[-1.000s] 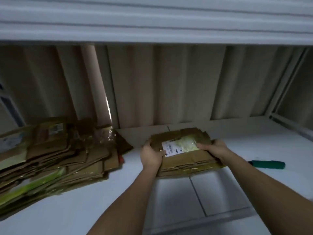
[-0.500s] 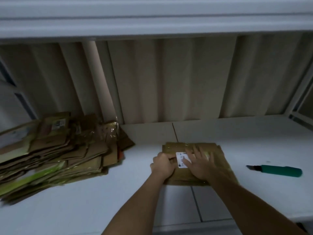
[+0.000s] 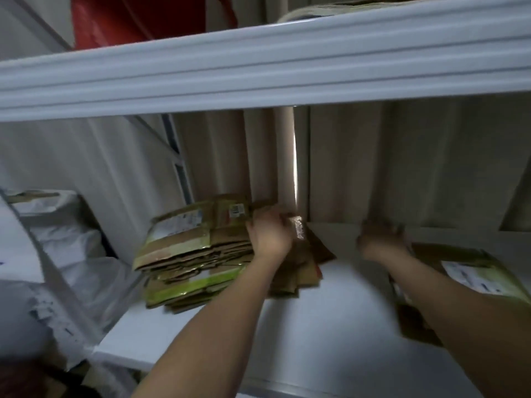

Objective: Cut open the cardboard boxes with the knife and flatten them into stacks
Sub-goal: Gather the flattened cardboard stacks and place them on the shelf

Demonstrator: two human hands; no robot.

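A stack of flattened cardboard boxes point(image 3: 195, 254) lies on the white shelf point(image 3: 330, 326) at left of centre, some with green print and labels. My left hand point(image 3: 270, 234) rests on the right side of that stack, fingers reaching toward its back edge. Another flattened box point(image 3: 474, 274) with a white label lies at the right of the shelf. My right hand point(image 3: 382, 239), blurred by motion, grips that box's far left corner with curled fingers. The knife is out of view.
A white shelf beam point(image 3: 258, 70) crosses overhead, with more cardboard above it. A corrugated wall point(image 3: 402, 168) and a post point(image 3: 284, 156) close the back. White plastic bags point(image 3: 57, 254) are piled at the left, beyond the shelf's end.
The view swung left and the stack is now central. My left hand left the flattened box and went onto the stack. My right hand stopped pressing the box flat and grips its corner.
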